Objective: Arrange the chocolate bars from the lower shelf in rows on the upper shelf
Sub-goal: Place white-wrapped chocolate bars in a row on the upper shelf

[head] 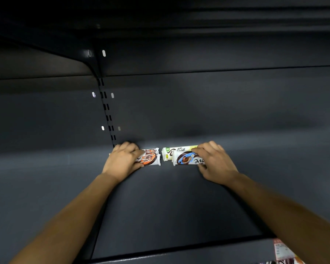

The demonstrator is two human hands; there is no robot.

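Both my hands reach deep onto the dark upper shelf (170,202). My left hand (122,159) grips a stack of white-and-orange chocolate bars (151,159) lying against the back wall. My right hand (215,162) holds a white bar with a blue-and-brown swirl (185,159), which rests in front of a white-and-green bar (172,150). A small gap separates the orange bars from the right pair. The lower shelf shows only as a sliver at the bottom right, with some packaging (282,252).
A slotted upright post (108,111) runs up the back wall just left of the bars. Another dark shelf (198,31) hangs overhead. The shelf's front lip (179,250) lies near the frame's bottom.
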